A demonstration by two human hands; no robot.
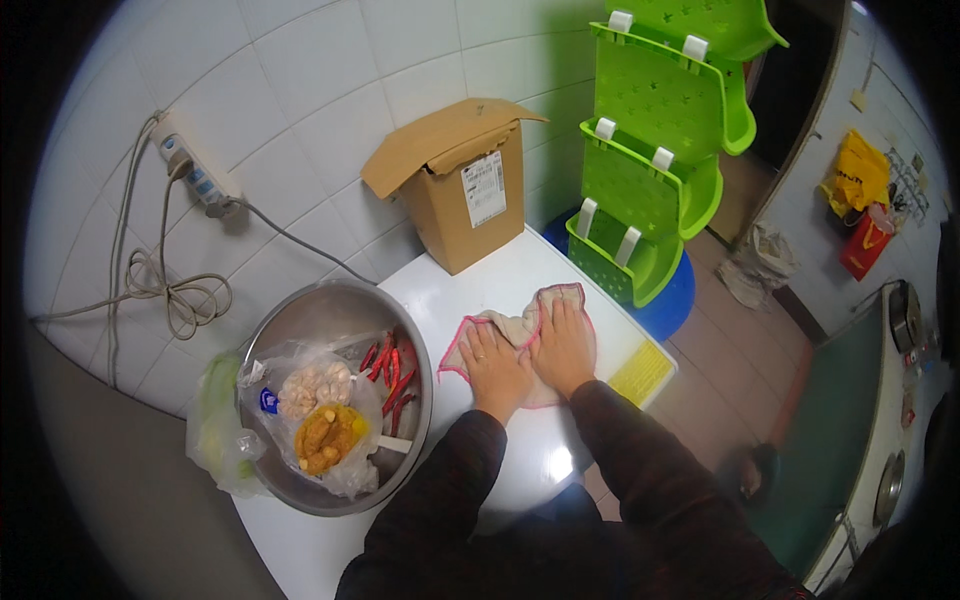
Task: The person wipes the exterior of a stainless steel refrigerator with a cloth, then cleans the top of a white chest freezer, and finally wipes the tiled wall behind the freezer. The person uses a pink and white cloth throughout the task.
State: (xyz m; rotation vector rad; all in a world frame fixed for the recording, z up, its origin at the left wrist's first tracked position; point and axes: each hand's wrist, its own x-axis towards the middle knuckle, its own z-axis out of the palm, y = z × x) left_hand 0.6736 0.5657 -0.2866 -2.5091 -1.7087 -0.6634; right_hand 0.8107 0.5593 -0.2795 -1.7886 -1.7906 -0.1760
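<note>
A beige cloth with pink edging (454, 358) lies rumpled on the white tabletop (450, 442). My left hand (496, 373) rests palm down on its left part, fingers extended, a ring on one of them. Beside it, my right hand (562, 346) presses flat on the right part. The thumbs are close together, and some of the cloth is hidden beneath both palms. Left of my hands stands a large steel basin (300, 491). Inside are several red chillies (391, 367), bagged garlic bulbs (315, 386) and a yellow-netted bundle of what looks like ginger (326, 439).
An open-flapped cardboard box (465, 210) stands at the back by the tiled wall. Green stacked plastic bins (645, 172) rise beyond the table's edge, near a blue round object (671, 300). A bag of green vegetables (217, 420) touches the basin. A power strip (193, 169) hangs with cords.
</note>
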